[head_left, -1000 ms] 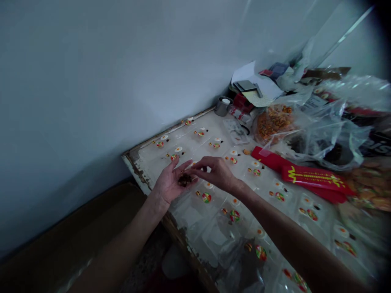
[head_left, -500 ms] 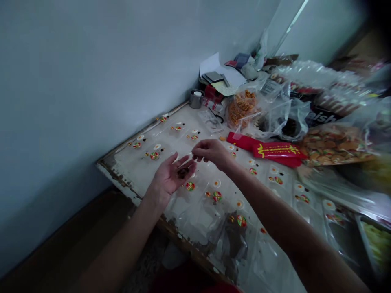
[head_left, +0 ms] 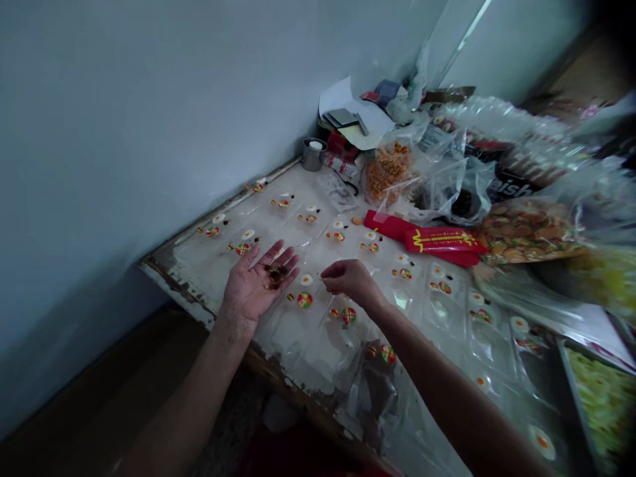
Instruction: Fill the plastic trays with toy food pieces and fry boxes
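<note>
My left hand (head_left: 256,281) is palm up with its fingers stretched out, and a small heap of dark brown pieces (head_left: 275,275) rests on it. To its right, my right hand (head_left: 350,279) is closed in a pinch low over the clear plastic. Whatever its fingertips hold is too small to make out. Between the hands lies a small fried-egg shape (head_left: 306,280), with a round red, green and yellow pizza-like piece (head_left: 305,299) and a tiny burger-like piece (head_left: 290,297) below it. Similar groups lie in rows on clear plastic bags across the worn white table (head_left: 199,265).
A bag of orange snacks (head_left: 390,173), red printed packets (head_left: 442,241) and a bag of burger-like pieces (head_left: 531,228) stand along the back. A metal cup (head_left: 314,156) is by the wall. At the right is a metal tray (head_left: 571,371) with pale yellow pieces.
My hands have moved apart. The left has drawn back to the left with the brown pieces, and the right has come away from its fingers, down and right toward the plastic.
</note>
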The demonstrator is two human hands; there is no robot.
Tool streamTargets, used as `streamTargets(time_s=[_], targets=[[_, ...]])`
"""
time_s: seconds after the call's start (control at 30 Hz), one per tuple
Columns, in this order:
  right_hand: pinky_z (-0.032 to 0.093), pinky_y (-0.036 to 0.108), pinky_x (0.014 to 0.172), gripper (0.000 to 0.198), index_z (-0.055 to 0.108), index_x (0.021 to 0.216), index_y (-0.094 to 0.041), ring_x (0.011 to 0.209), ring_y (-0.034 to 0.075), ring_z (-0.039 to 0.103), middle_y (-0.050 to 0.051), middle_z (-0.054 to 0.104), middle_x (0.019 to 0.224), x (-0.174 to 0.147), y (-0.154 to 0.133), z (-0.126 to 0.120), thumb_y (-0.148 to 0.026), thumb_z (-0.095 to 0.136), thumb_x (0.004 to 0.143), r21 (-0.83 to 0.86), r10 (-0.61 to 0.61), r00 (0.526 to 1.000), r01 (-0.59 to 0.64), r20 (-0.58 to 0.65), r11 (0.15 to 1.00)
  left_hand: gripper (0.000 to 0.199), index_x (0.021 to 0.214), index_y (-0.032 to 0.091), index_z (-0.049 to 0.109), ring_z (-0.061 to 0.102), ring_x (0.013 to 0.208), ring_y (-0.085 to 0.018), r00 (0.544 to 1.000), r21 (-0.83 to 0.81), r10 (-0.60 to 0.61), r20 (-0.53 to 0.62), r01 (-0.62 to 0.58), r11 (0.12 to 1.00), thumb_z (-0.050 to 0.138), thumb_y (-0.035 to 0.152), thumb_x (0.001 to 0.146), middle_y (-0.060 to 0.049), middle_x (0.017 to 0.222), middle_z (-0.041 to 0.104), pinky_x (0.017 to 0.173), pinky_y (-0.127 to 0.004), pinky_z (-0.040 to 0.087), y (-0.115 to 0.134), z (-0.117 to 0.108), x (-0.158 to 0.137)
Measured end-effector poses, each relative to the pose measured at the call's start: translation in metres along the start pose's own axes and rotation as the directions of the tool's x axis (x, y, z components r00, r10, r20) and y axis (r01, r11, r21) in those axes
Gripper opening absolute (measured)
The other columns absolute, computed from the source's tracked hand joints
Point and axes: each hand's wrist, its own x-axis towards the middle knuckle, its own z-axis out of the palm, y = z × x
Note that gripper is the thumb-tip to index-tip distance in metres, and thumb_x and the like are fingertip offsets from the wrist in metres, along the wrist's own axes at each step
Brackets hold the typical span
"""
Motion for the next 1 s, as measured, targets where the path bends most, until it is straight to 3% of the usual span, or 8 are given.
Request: streamTargets(time_s=[0.2,0.33,0.47,0.6,0.7,0.8,0.87,1.0], targets=[[0.046,0.022,0.055,0.015,0.075,0.080,-0.016,0.057,0.015,0.066,0.000,0.069,0.061,-0.012,-0.004,0.018,-0.015,0.067,0.067,-0.223,-0.041,0.996,0.022,-0.081,0.975,0.041,0.130,0.014,0.064,0.066,0.121,-0.030,0.997,-0.038,-0.058,-0.045,0.056,0.998,0.051,0.038,0.099,-0.017,0.130,0.068,0.101,-0.049,0.056,-0.012,-0.008,-0.007],[0.043,0.024,0.061,0.008,0.076,0.078,-0.018,0.068,0.017,0.067,0.003,0.073,0.071,-0.006,-0.002,0.028,-0.018,0.071,0.072,-0.424,-0.155,0.976,0.077,-0.153,0.903,0.044,0.135,0.015,0.061,0.062,0.128,-0.032,0.998,-0.021,-0.063,0.012,0.063,0.998,0.051,0.036,0.099,-0.017,0.135,0.066,0.105,-0.051,0.053,-0.015,-0.006,-0.011],[0.041,0.027,0.063,0.013,0.076,0.090,-0.018,0.070,0.019,0.066,0.004,0.074,0.076,-0.010,0.006,0.030,-0.029,0.072,0.086,-0.547,-0.281,0.940,0.135,-0.193,0.826,0.049,0.142,0.014,0.056,0.060,0.130,-0.032,0.997,-0.008,-0.065,0.046,0.066,0.998,0.052,0.037,0.098,-0.018,0.138,0.064,0.105,-0.050,0.052,-0.018,-0.001,-0.015],[0.041,0.027,0.060,0.021,0.076,0.091,-0.019,0.061,0.015,0.061,0.002,0.069,0.068,-0.028,0.004,0.025,-0.038,0.069,0.093,-0.415,-0.416,0.884,0.303,-0.215,0.858,0.051,0.147,0.017,0.050,0.067,0.120,-0.030,0.993,0.001,-0.106,0.043,0.106,0.994,0.048,0.039,0.101,-0.017,0.138,0.064,0.099,-0.047,0.056,-0.023,0.001,-0.016],[0.048,0.025,0.067,0.018,0.078,0.106,-0.023,0.070,0.014,0.064,0.004,0.072,0.086,-0.043,-0.006,0.024,-0.023,0.066,0.093,-0.299,-0.604,0.792,0.558,-0.089,0.774,0.050,0.148,0.017,0.048,0.074,0.100,-0.025,0.987,0.034,-0.147,0.062,0.145,0.989,0.042,0.038,0.104,-0.017,0.123,0.072,0.087,-0.042,0.061,-0.031,0.005,-0.014],[0.053,0.028,0.082,0.034,0.077,0.114,-0.024,0.089,0.016,0.068,0.007,0.073,0.105,-0.050,-0.011,0.020,-0.009,0.063,0.087,-0.224,-0.693,0.720,0.682,0.036,0.696,0.050,0.148,0.012,0.049,0.075,0.080,-0.021,0.978,0.087,-0.189,0.092,0.181,0.980,0.037,0.035,0.105,-0.014,0.100,0.077,0.072,-0.034,0.062,-0.042,0.014,-0.011],[0.054,0.031,0.086,0.031,0.079,0.110,-0.023,0.093,0.018,0.070,0.007,0.075,0.106,-0.050,-0.008,0.010,-0.009,0.063,0.087,-0.141,-0.663,0.748,0.660,0.031,0.738,0.049,0.147,0.010,0.049,0.075,0.078,-0.021,0.971,0.126,-0.220,0.097,0.207,0.970,0.038,0.033,0.105,-0.014,0.096,0.077,0.072,-0.033,0.062,-0.050,0.021,-0.008],[0.056,0.028,0.068,0.018,0.082,0.098,-0.022,0.071,0.017,0.070,0.003,0.077,0.081,-0.056,0.015,-0.032,-0.028,0.075,0.083,0.150,-0.379,0.924,0.382,-0.050,0.912,0.047,0.141,0.007,0.055,0.074,0.101,-0.027,0.956,0.173,-0.292,0.031,0.283,0.943,0.048,0.029,0.100,-0.020,0.113,0.074,0.090,-0.039,0.061,-0.061,0.032,0.002]])
